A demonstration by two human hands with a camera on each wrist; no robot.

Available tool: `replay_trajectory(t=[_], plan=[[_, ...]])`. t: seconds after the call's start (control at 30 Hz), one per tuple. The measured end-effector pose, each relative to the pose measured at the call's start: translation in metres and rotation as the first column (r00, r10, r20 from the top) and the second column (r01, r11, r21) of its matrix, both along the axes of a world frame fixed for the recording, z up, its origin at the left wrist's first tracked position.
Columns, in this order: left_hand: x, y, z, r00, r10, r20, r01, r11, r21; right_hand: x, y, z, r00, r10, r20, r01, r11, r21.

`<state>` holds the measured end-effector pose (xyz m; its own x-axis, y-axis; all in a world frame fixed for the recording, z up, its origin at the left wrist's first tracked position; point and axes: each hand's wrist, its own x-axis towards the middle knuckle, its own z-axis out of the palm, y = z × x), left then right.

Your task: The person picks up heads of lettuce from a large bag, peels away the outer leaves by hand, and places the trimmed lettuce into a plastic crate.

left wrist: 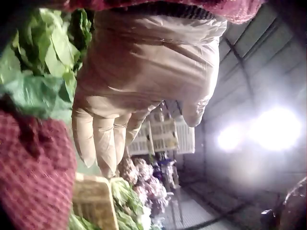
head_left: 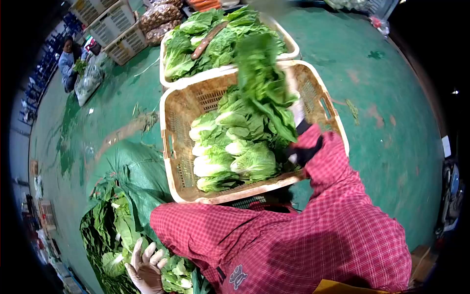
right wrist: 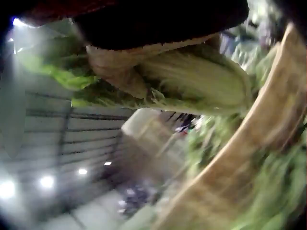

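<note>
My right hand (right wrist: 117, 72), in a pale glove, grips a head of Chinese cabbage (head_left: 262, 73) over the right side of the near basket (head_left: 183, 192). Its green leaves point away from me and look blurred in the head view; the pale ribbed side shows in the right wrist view. Inside that basket lie several more cabbage heads (head_left: 254, 164), stacked in rows. At the lower left, my gloved left hand (head_left: 148, 272) has its fingers extended and holds nothing. Below it are loose leafy greens (head_left: 125, 230) in a green sack (head_left: 139, 166).
Behind the near basket stands another basket (head_left: 294, 49) full of cabbage, with a brown-handled knife (head_left: 209, 39) lying on top. Stacked crates (head_left: 115, 29) and bagged produce (head_left: 159, 22) are at the back left. A person (head_left: 67, 63) crouches beside a plastic bag (head_left: 90, 81).
</note>
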<state>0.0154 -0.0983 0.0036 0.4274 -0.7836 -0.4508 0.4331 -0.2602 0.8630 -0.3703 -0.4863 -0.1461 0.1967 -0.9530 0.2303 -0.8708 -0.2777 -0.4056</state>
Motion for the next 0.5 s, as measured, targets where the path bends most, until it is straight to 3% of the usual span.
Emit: replay_trajectory(t=[0.07,0.13,0.17,0.27,0.4,0.5], plan=[[0.012,0.027,-0.005,0.986,0.149,-0.077,-0.148,0.989,0.019,-0.057,0.004,-0.029,0.887,-0.146,-0.438,0.247,0.952,0.182],[0.033,0.068,-0.008,0.945,0.209,-0.251,-0.229,0.972,-0.053,-0.091,0.021,-0.05,0.75,-0.067,-0.658,0.365,0.871,0.328],[0.038,0.084,-0.012,0.945,0.286,-0.155,-0.286,0.958,0.024,-0.101,0.027,-0.058,0.706,-0.016,-0.708,0.387,0.846,0.367],[0.058,0.149,-0.045,0.868,0.474,0.149,-0.497,0.826,0.266,-0.123,0.019,-0.074,0.648,0.094,-0.756,0.346,0.847,0.403],[0.061,0.242,-0.072,0.88,0.451,0.147,-0.474,0.821,0.317,-0.152,-0.038,-0.09,0.637,0.259,-0.726,0.167,0.873,0.459],[0.052,0.271,-0.085,0.743,0.641,0.19,-0.666,0.685,0.293,-0.145,-0.111,-0.107,0.629,0.405,-0.664,-0.027,0.865,0.502]])
